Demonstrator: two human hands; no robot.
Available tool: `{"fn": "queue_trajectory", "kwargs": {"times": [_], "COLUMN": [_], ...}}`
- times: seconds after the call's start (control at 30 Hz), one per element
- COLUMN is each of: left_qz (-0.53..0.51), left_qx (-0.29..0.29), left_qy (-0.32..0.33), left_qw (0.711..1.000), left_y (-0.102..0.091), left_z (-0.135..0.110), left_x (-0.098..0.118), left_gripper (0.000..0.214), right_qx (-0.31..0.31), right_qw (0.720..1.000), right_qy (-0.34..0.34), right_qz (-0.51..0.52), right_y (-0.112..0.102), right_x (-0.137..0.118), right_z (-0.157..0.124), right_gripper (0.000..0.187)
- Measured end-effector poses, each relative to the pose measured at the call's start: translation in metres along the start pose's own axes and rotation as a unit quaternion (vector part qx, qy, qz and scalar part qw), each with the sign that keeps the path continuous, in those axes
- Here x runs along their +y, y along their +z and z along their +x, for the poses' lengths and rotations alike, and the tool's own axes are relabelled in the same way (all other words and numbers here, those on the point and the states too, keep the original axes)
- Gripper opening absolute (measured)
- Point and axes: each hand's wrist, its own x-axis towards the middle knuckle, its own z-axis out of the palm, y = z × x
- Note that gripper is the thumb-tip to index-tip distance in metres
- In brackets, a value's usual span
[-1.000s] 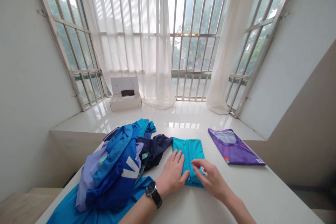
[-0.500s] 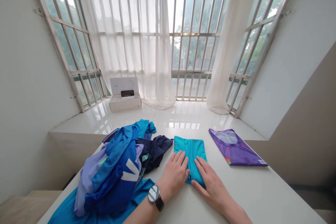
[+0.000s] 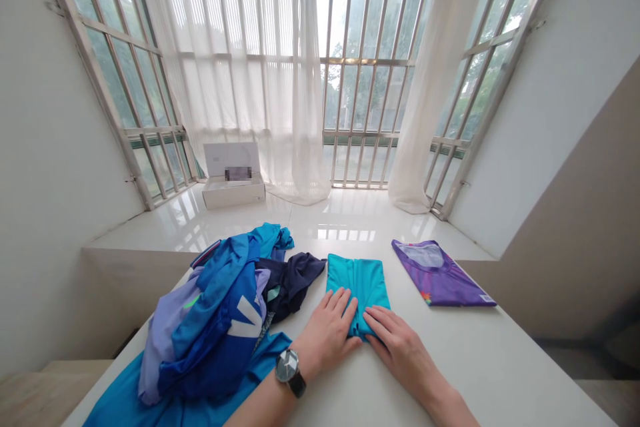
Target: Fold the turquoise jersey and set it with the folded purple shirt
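A teal garment (image 3: 356, 273), folded into a small rectangle, lies on the white table in front of me. My left hand (image 3: 330, 323), with a watch (image 3: 287, 365) on the wrist, rests on its near left part, fingers stretched out and thumb apart. On the near right corner, my right hand (image 3: 395, 337) lies with fingers extended over the cloth and thumb by the near edge. The garment's near part is partly hidden under both hands. Left of them sits a heap of loose clothes (image 3: 210, 340) in blue, lilac and navy. A folded purple shirt (image 3: 453, 280) lies to the right.
The white table (image 3: 505, 373) adjoins a glossy window ledge (image 3: 345, 213). On the ledge stands an open white box (image 3: 233, 192) with a small, blurred object in it. Sheer curtains (image 3: 240, 80) hang before barred windows.
Both hands stay on the teal garment. My right fingers have drawn in toward its near edge and closer together. The whole view has shifted slightly.
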Motion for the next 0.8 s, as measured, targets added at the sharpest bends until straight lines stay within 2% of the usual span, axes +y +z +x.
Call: {"fn": "queue_trajectory", "kwargs": {"times": [0.47, 0.6, 0.8], "left_qz": [0.018, 0.017, 0.026], "left_qx": [0.008, 0.006, -0.003], "left_qy": [-0.012, -0.014, -0.011], "left_qw": [1.0, 1.0, 1.0], "left_y": [0.008, 0.003, 0.004], "left_z": [0.001, 0.001, 0.002], "left_x": [0.001, 0.003, 0.004], "left_gripper": [0.06, 0.059, 0.06], "right_qx": [0.004, 0.019, 0.02], "right_qw": [0.998, 0.996, 0.998], "right_qy": [-0.062, -0.078, -0.063], "right_qz": [-0.025, -0.028, -0.014], "right_y": [-0.019, -0.018, -0.015], "right_x": [-0.007, -0.009, -0.011], "right_z": [0.009, 0.009, 0.009], "right_gripper": [0.032, 0.03, 0.026]}}
